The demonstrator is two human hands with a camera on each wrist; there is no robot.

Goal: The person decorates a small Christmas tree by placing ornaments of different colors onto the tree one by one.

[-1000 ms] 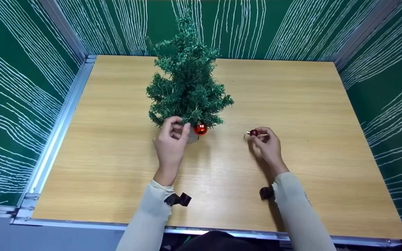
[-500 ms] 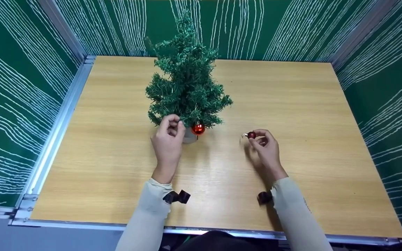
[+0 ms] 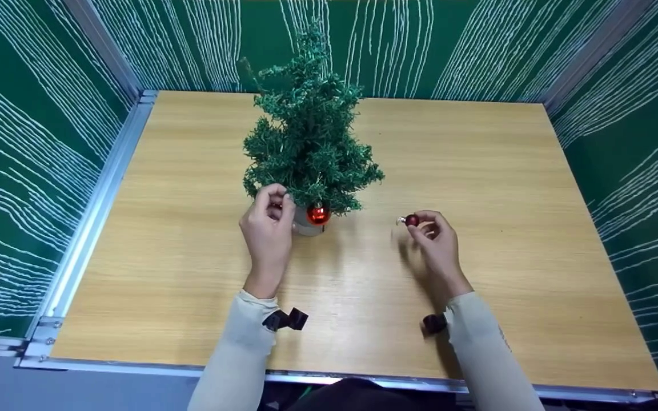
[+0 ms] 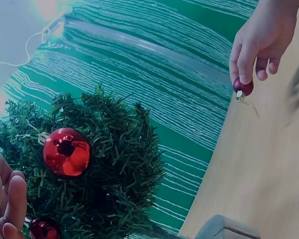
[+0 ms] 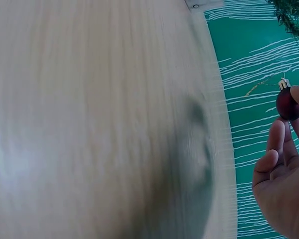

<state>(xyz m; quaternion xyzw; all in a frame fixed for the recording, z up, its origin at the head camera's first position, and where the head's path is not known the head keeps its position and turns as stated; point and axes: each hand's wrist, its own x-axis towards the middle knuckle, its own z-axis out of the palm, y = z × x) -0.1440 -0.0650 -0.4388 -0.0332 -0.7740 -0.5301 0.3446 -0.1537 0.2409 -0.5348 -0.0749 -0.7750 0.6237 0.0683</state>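
Note:
A small green artificial Christmas tree [image 3: 312,125] stands left of centre on the table. A shiny red bauble [image 3: 318,214] hangs from its lower front, also seen in the left wrist view [image 4: 67,152]. My left hand [image 3: 267,237] is at the lower left branches, thumb and forefinger curled together at a branch; foliage and fingers hide the pinch itself. Just below its fingers in the left wrist view, a second red bauble [image 4: 44,229] shows in part. To the right of the tree, my right hand [image 3: 436,242] pinches a small dark red bauble [image 5: 288,103] with a silver cap and thin gold loop.
The wooden table [image 3: 534,257] has a metal frame along its edges. Green panels [image 3: 397,45] with white streaks enclose its back and sides. A light grey base [image 3: 309,228] shows beneath the tree. Both wrists carry black camera mounts [image 3: 297,318].
My left hand has drawn slightly left, and the tree has turned and tilted a little, its hanging bauble shifting left. My right hand moved slightly left at first, still holding the dark red bauble.

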